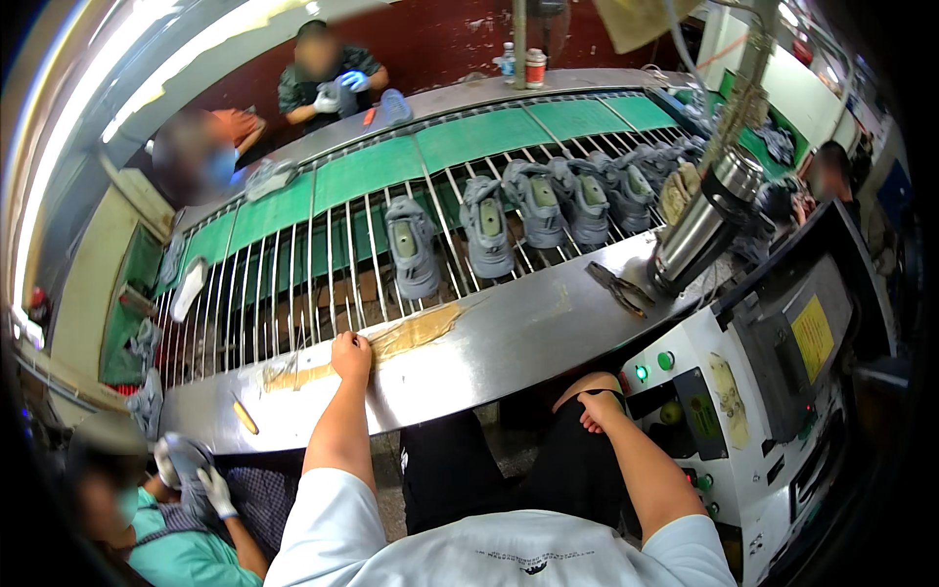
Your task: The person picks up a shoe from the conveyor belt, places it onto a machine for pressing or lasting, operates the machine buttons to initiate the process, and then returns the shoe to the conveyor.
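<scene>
Left hand at far edge of bench — pliers well apart.

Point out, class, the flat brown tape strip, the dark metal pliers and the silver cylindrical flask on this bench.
Flat brown tape strip [416,333]: head view, right-hand stretch.
Dark metal pliers [612,282]: head view, middle part.
Silver cylindrical flask [706,223]: head view, middle of the body.

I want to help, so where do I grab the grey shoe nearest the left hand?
Probably hold the grey shoe by both sides of its rounded near end, from above: its opening faces up, and a gap separates it from the next shoe.
</scene>
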The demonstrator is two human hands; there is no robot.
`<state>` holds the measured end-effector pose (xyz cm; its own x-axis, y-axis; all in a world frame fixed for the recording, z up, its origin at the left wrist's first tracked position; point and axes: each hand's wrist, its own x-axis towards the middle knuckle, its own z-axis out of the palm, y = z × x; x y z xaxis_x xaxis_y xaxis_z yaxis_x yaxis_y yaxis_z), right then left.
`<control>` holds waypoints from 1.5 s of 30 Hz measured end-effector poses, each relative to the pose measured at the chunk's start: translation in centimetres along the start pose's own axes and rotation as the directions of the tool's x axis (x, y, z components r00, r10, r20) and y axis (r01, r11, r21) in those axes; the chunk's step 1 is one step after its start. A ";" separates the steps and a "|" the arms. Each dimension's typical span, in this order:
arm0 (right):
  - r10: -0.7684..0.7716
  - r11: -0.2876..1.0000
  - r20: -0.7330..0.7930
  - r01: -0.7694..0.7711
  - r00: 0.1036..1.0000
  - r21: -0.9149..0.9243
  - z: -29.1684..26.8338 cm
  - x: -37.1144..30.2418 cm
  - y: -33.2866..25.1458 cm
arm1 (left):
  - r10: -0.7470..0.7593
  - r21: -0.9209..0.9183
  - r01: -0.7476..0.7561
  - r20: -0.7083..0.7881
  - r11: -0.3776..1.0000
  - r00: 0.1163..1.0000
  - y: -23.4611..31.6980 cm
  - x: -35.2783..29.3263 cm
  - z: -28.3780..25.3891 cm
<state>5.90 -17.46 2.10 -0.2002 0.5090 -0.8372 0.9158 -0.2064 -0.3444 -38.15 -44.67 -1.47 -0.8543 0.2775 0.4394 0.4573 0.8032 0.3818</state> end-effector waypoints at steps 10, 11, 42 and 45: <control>-0.846 0.475 -0.457 0.781 0.276 -0.406 4.3 1.1 -13.0 | -0.355 0.069 0.348 0.229 0.935 0.906 -0.7 1.2 -1.5; -0.844 0.474 -0.459 0.787 0.278 -0.394 4.2 2.6 -14.6 | -0.345 0.022 0.357 0.321 0.934 0.882 0.2 2.0 -2.0; -0.765 0.619 -0.583 0.564 0.274 -0.547 6.1 9.2 -21.7 | -0.212 0.074 0.201 0.449 0.977 0.868 4.5 7.8 6.4; -0.762 0.623 -0.586 0.560 0.276 -0.546 6.1 9.0 -21.7 | -0.218 0.037 0.228 0.470 0.973 0.856 4.2 7.9 6.3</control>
<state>-17.92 -13.48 -0.57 -0.5486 0.7876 0.2805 0.6485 0.6126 -0.4517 -44.57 -35.77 -1.53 -0.9465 0.3100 -0.0890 0.2415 0.8640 0.4418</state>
